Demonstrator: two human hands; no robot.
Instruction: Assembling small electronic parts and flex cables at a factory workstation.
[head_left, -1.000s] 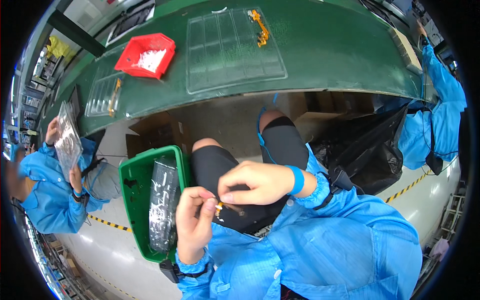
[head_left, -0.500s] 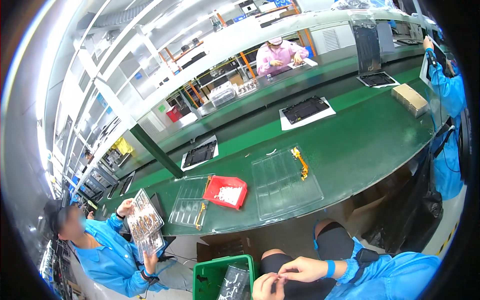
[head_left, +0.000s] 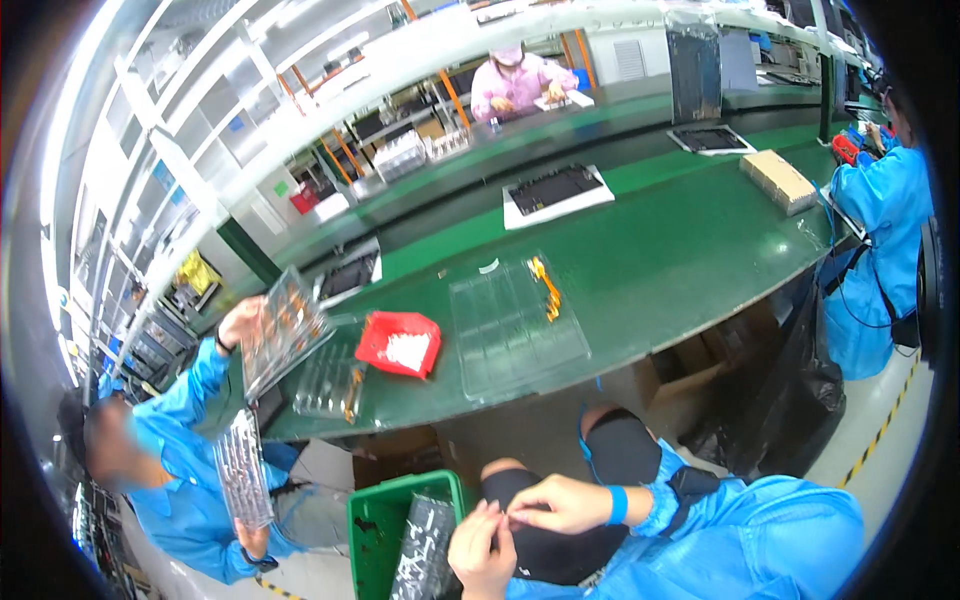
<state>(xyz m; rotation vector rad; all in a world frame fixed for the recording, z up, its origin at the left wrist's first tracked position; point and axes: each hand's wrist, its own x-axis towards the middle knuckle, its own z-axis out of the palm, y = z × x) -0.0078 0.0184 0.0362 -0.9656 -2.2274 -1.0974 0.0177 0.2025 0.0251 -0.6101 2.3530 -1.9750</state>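
My left hand (head_left: 483,548) and my right hand (head_left: 562,503) meet over my lap, below the bench edge. The fingertips of both are pinched close together. Whatever lies between them is too small to make out. A clear plastic tray (head_left: 510,350) lies on the green bench in front of me, with an orange flex cable (head_left: 547,288) along its far right side. To its left sits a red bin (head_left: 375,352) of small white pieces. Beside my left hand stands a green crate (head_left: 362,560) with a dark sheet marked by white strips inside.
At left, a co-worker in blue (head_left: 190,500) holds one clear tray of orange parts (head_left: 285,335) and a second tray (head_left: 243,470). Another clear tray (head_left: 325,385) lies by the red bin. Dark panels (head_left: 557,190) line the belt. A cardboard block (head_left: 778,182) stands right.
The co-worker at left has separated the two trays, lifting one toward the bench. The view has shifted, and my hands remain together over my lap. The co-worker at right has turned to a red object.
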